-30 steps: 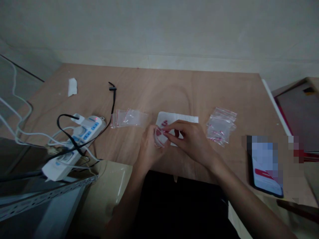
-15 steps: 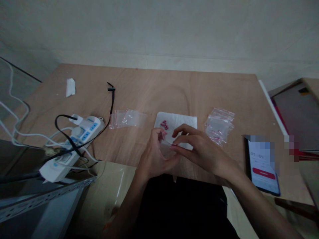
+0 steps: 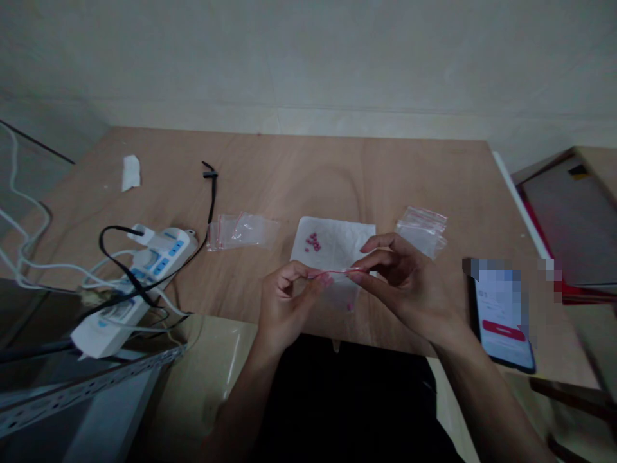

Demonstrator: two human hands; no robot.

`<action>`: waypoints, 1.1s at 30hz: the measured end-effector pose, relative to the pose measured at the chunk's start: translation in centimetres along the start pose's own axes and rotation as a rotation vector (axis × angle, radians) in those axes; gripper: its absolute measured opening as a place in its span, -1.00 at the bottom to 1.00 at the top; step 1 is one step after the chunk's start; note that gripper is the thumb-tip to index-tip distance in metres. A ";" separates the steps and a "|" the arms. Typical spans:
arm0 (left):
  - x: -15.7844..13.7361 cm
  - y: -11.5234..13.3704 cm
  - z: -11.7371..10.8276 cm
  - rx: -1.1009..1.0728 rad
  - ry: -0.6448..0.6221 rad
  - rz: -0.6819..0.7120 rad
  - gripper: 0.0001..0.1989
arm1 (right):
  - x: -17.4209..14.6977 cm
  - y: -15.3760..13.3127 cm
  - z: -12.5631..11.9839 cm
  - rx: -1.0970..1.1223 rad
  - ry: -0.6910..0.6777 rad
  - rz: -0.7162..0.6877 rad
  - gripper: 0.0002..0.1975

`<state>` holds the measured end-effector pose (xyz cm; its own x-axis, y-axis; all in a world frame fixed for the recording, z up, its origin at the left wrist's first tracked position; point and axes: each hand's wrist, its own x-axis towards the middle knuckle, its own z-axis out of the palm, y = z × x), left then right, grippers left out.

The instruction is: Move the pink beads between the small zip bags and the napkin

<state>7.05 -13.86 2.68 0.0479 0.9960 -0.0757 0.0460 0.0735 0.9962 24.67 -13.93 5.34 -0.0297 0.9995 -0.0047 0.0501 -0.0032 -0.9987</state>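
Observation:
Between my two hands hangs a small clear zip bag (image 3: 340, 297) with a red line along its top edge and a small pink-red piece low inside. My left hand (image 3: 290, 299) pinches the bag's left top corner. At the right end of that edge, my right hand (image 3: 405, 283) is closed on the bag between thumb and fingers. Just beyond them lies a white paper sheet (image 3: 344, 235) holding several small pink-red pieces (image 3: 313, 242), too small to name.
Flat zip bags (image 3: 241, 231) lie left of the paper; more zip bags (image 3: 421, 225) are piled on the right, partly behind my right hand. A phone (image 3: 504, 315) rests near the right edge. A power strip (image 3: 144, 283) with tangled cables occupies the left, and a white scrap (image 3: 130, 172) lies farther back.
My hands have moved apart to opposite ends of the bag's top edge, which is now stretched straight between them. Earlier the left hand cupped the bag and the right fingers were at its mouth.

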 end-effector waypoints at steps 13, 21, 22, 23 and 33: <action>-1.2 1.4 1.3 0.277 -0.074 0.232 -0.92 | -1.8 1.5 0.5 -0.035 0.057 -0.013 -0.79; -1.2 0.3 1.1 -0.014 -0.127 -0.036 -0.92 | -2.6 1.0 -0.3 -0.041 0.062 0.047 -0.74; -1.2 0.2 1.0 -0.047 -0.147 -0.067 -0.90 | -2.6 1.0 -0.3 -0.046 0.049 0.045 -0.76; -1.1 0.2 0.8 -0.078 -0.171 -0.097 -0.88 | -2.7 1.0 -0.4 -0.054 0.034 0.040 -0.79; 0.7 -0.4 -1.0 0.092 -0.092 -0.018 -0.65 | -0.2 1.0 -3.1 -0.143 0.208 -0.056 -0.85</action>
<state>6.11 -13.19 2.24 0.1373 0.9854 -0.1012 0.1385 0.0820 0.9870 27.84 -14.02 4.50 0.1692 0.9827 0.0756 0.1951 0.0418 -0.9799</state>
